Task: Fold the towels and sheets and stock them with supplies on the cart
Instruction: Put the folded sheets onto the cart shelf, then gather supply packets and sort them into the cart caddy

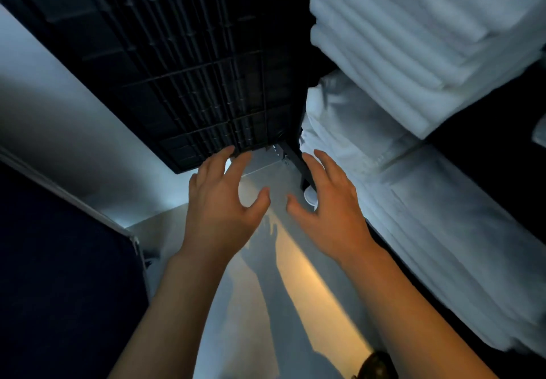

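both hands reach forward, left hand (220, 201) and right hand (331, 201) with fingers spread and loose, holding nothing. folded white towels (413, 39) sit stacked on the cart's shelves (487, 118) at right. no writing is legible.

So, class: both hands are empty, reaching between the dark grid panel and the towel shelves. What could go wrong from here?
The right hand passes close to the folded towel stack and could knock it askew. The left hand nears the dark grid panel and might catch its edge. Dim, blurred light makes judging gaps harder.
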`<state>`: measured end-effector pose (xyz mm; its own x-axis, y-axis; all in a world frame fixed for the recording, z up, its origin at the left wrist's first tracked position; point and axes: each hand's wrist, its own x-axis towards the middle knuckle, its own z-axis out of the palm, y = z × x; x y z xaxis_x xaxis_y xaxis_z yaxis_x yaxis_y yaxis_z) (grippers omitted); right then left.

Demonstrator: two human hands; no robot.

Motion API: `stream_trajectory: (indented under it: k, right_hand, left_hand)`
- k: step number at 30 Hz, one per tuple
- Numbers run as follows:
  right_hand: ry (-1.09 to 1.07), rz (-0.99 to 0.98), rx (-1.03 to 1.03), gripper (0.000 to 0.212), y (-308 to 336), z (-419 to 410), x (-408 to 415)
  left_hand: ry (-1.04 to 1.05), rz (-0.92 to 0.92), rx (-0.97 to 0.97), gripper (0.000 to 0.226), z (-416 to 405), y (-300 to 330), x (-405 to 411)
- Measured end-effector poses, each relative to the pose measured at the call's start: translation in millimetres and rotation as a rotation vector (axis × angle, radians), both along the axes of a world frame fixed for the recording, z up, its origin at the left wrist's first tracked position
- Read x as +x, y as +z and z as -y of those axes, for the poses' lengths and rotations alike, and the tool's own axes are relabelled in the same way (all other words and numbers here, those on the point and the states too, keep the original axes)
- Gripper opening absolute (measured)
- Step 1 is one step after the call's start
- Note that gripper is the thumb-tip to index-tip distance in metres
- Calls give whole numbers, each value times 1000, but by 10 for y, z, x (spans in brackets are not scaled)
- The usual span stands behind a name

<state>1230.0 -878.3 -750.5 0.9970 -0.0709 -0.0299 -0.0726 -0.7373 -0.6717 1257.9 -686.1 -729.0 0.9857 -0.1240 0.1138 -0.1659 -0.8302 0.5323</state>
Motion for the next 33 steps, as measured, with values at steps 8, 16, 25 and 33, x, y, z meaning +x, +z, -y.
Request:
stream_trajectory:
  k: [8,16,25,33]
  right_hand:
    - [-16,17,36,76,1621,-280,-80]
    - [32,120,14,74,3109,-463,-61]
    - [190,315,-26,74,4817,-567,67]
    - [307,555,-43,73,6236,-780,103]
  left_hand:
    - [-12,-23,17,65,-229,1623,-93]
    - [5,72,27,64,-406,3067,-139]
    - [114,279,64,64,-715,4662,-240]
    - [242,510,112,59,-1052,6075,-528]
